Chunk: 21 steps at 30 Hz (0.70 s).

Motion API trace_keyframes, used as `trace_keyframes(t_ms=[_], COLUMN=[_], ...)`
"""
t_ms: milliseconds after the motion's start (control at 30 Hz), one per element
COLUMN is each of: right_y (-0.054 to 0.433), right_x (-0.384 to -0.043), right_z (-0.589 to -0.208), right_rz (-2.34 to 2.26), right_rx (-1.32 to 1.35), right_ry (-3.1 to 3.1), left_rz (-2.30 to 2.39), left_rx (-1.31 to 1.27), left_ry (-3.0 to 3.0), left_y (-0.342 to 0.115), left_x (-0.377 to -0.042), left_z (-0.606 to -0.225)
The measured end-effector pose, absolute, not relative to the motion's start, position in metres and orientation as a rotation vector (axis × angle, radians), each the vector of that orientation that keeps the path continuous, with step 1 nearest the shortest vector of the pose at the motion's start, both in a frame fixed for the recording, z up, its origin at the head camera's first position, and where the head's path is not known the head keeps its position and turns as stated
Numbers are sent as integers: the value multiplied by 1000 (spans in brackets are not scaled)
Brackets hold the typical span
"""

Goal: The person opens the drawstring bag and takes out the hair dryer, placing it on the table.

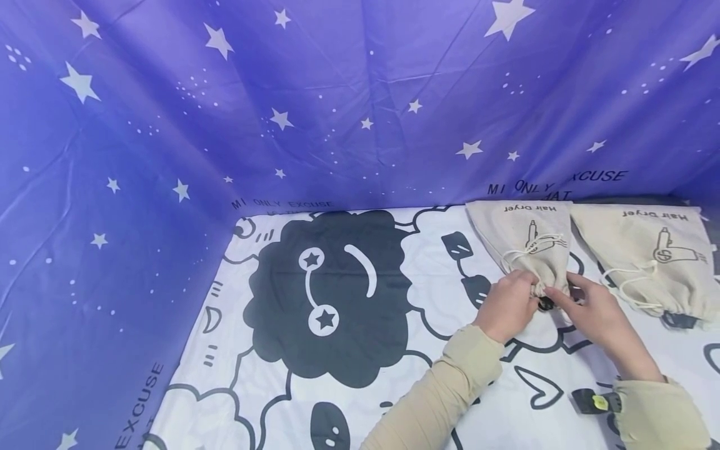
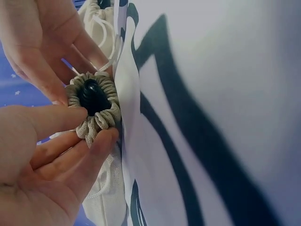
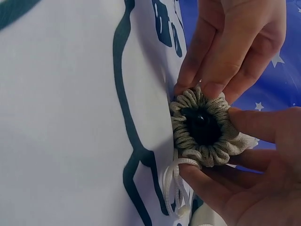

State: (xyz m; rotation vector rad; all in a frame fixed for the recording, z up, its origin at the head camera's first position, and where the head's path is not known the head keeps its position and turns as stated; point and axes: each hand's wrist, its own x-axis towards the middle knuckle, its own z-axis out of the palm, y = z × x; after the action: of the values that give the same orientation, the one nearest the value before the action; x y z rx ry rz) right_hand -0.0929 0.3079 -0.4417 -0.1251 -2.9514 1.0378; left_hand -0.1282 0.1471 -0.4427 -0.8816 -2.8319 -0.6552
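Observation:
A beige drawstring bag [image 1: 520,234] printed "Hair Dryer" lies with its gathered mouth toward me. My left hand [image 1: 509,306] pinches one side of that mouth between thumb and fingers. On the opposite side, my right hand [image 1: 599,312] holds the rim, thumb and fingers spread around it. In the left wrist view, the ruffled opening [image 2: 109,115] stands partly open, and something black and glossy [image 2: 91,96] shows inside; its kind is unclear. White drawstrings [image 3: 175,181] hang beside the mouth in the right wrist view. The rest of the contents is hidden.
A second "Hair Dryer" bag [image 1: 669,262] lies to the right, something dark [image 1: 679,320] at its mouth. Near my right sleeve is a black strap-like item [image 1: 587,401] with a yellow mark. A purple starred curtain [image 1: 349,94] rises behind the white patterned cloth [image 1: 225,356].

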Motion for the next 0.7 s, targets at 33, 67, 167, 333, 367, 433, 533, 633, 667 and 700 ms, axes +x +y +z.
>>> trace_keyframes(t_ms=[33, 67, 167, 333, 367, 433, 533, 633, 667, 700], right_y=[307, 307, 305, 303, 302, 300, 297, 294, 293, 292], right_x=[-93, -93, -92, -92, -91, -92, -92, -93, -93, -93], right_z=[-442, -441, -441, -441, -440, -441, -440, -440, -440, -440], right_rz=[1040, 1037, 1045, 1065, 1059, 1064, 1048, 1047, 1044, 1049], right_rx=[-124, -124, -125, -117, -114, -108, -106, -110, -109, -108], right_ry=[-2949, -2947, -2939, -2926, -2927, -2930, -2938, -2948, -2950, -2951], left_rz=[-653, -649, -648, -632, -631, -633, -648, -668, -676, -687], left_rx=[-876, -873, -867, -870, -868, -852, -831, -813, -806, -799], left_ry=[-2827, -2818, -2797, -2754, -2747, -2745, -2754, -2769, -2774, -2778], left_y=[147, 146, 145, 142, 141, 140, 138, 136, 135, 134], left_x=[-128, -128, -127, -125, -125, -125, -124, -124, -124, -124], left_z=[-443, -443, -442, -442, -442, -442, -443, -443, -443, -443])
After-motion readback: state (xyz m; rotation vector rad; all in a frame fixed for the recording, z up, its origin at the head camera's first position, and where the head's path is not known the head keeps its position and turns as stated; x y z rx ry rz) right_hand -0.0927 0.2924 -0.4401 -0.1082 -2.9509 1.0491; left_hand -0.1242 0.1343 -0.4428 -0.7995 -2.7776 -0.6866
